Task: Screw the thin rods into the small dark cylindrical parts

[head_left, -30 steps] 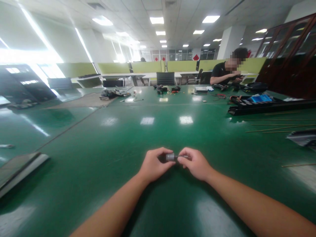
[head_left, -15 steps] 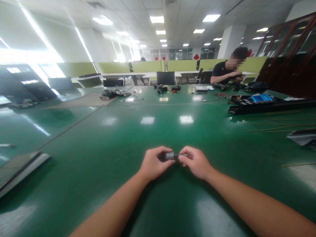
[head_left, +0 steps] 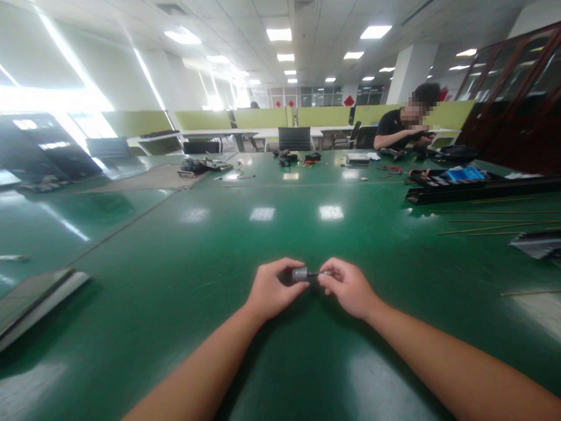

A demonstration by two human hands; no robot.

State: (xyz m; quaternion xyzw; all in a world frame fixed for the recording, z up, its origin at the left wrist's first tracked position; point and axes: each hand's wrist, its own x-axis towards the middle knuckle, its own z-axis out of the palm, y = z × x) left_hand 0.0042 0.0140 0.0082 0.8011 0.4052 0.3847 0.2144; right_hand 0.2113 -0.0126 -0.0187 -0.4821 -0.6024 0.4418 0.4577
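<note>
Between thumb and fingers, my left hand [head_left: 272,290] grips a small grey metal cylinder [head_left: 300,273]. A thin dark shaft [head_left: 312,275] runs from the cylinder's right end toward my right hand [head_left: 346,286]. My right thumb and fingers pinch the far end of that shaft, and a bit of light metal shows at the fingertips. Cylinder and shaft lie in one line, roughly level, just above the green tabletop [head_left: 280,240]. Too small to make out is whether the two are one piece or two.
A flat panel [head_left: 41,301] lies at the left edge. On the right are long thin rods [head_left: 499,227], a black channel [head_left: 473,190] and a blue item [head_left: 465,174]. Black parts [head_left: 287,158] lie at the far side, where another person [head_left: 397,127] sits.
My hands have risen slightly in view. They have drawn a little apart, so more of the dark shaft shows between them. Both grips stay closed.
</note>
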